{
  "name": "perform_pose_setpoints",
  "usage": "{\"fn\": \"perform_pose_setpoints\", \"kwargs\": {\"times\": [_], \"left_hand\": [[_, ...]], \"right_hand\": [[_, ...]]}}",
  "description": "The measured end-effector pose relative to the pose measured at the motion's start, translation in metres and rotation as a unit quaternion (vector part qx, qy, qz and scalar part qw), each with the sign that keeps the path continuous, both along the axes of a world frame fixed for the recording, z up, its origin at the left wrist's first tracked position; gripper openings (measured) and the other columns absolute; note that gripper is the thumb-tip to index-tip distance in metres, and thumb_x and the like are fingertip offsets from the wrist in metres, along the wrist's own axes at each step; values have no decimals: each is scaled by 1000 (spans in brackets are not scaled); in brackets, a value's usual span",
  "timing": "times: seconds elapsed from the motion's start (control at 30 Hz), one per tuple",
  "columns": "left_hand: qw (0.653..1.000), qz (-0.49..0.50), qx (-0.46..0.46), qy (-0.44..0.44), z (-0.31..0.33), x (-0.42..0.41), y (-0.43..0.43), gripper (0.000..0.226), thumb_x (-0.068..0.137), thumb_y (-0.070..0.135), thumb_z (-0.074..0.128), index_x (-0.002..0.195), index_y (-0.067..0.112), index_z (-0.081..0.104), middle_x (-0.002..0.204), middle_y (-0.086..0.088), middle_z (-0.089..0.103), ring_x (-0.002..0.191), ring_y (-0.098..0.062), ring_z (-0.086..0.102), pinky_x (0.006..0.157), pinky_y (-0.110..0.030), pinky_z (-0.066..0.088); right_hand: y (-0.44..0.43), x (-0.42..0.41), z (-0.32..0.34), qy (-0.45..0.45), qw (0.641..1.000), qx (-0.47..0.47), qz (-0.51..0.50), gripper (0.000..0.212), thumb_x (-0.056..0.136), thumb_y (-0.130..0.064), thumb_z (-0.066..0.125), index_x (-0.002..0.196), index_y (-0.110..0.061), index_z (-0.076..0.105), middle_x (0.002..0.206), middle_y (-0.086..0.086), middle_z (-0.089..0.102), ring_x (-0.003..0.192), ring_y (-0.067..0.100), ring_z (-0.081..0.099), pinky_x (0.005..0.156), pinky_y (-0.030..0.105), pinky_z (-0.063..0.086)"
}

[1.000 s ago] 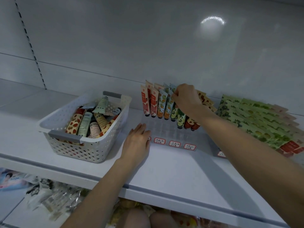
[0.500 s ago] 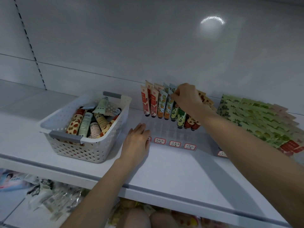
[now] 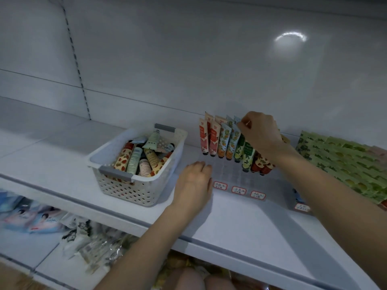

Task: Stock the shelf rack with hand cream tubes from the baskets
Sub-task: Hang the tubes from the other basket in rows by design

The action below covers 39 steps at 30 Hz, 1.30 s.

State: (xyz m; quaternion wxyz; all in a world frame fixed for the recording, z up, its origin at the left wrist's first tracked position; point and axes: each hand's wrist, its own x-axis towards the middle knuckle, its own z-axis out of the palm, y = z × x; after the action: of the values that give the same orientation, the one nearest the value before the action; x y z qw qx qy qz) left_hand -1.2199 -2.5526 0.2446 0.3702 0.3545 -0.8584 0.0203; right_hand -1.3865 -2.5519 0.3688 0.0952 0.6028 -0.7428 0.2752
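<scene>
Shelf (image 3: 240, 222): one white board carrying everything.
Green packets (image 3: 345, 162): one overlapped stack at the shelf's right end, near the back edge. They are not part of the task, and their number cannot be told.
Basket (image 3: 129, 189): one perforated white basket with grey handles, left of centre and just beside the rack, probably set there to keep the supply within a short reach.
Rack (image 3: 236, 174): one clear gridded rack between the basket and the packets. Its back cells are filled and its front cells are bare, so stocking looks partly done.
Left hand (image 3: 193, 183): palm down with the fingers straight and together, resting at the rack's front-left corner, apparently to steady it.
Right hand (image 3: 259, 132): fingers curled, with thumb and forefinger pinching the top edge of one of the standing tubes, likely seating or straightening it in its cell.
Standing tubes (image 3: 224, 141): cap down in the cells, grouped by pattern (red, blue-orange, green, red again), printed faces forward. At least ten show, and others are hidden behind the right hand.
Loose tubes (image 3: 134, 158): heaped crosswise in the basket. Roughly nine show, with the lower ones covered.
Price labels (image 3: 238, 190): three on the rack's front lip and a fourth farther right, presumably marking columns.
</scene>
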Motion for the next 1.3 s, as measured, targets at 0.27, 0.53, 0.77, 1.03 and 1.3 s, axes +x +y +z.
{"fn": "perform_pose_setpoints", "kwargs": {"times": [0.27, 0.53, 0.77, 1.03, 1.3], "left_hand": [[996, 79, -32, 35, 76, 70, -1, 10, 80, 7, 65, 85, -2, 66, 79, -17, 63, 72, -34, 61, 58, -34, 45], [906, 275, 244, -211, 72, 119, -71, 25, 93, 25, 50, 106, 6, 59, 109, -13, 61, 96, -29, 59, 73, -32, 47], [884, 231, 292, -284, 56, 111, -99, 36, 94, 40, 47, 115, 13, 59, 118, -6, 63, 106, -19, 58, 78, -23, 40], [880, 223, 321, -272, 52, 119, -113, 34, 90, 38, 54, 111, 13, 60, 113, -7, 63, 100, -18, 57, 75, -21, 39], [868, 243, 366, -233, 57, 115, -107, 24, 81, 29, 67, 98, 13, 60, 77, 3, 51, 74, -12, 49, 55, -16, 37]], "right_hand": [[-11, 53, 18, -129, 983, 27, 131, 22, 93, -15, 54, 91, 3, 66, 81, 12, 69, 71, 22, 65, 70, 28, 55], [-73, 119, 1, -262, 933, 178, 171, 27, 92, -13, 54, 98, 12, 64, 89, 22, 69, 84, 31, 68, 85, 39, 55], [-118, 152, -32, -227, 940, 212, 138, 12, 93, -7, 47, 86, -1, 54, 99, 18, 60, 91, 33, 63, 62, 27, 51], [-130, 158, -54, -219, 937, 233, 140, 40, 88, -1, 44, 128, -1, 47, 114, 23, 60, 80, 24, 53, 46, 24, 37], [-128, 159, -52, -369, 888, 243, 126, 58, 86, -7, 60, 140, -9, 36, 88, 10, 60, 82, 22, 62, 64, 23, 52]]}}
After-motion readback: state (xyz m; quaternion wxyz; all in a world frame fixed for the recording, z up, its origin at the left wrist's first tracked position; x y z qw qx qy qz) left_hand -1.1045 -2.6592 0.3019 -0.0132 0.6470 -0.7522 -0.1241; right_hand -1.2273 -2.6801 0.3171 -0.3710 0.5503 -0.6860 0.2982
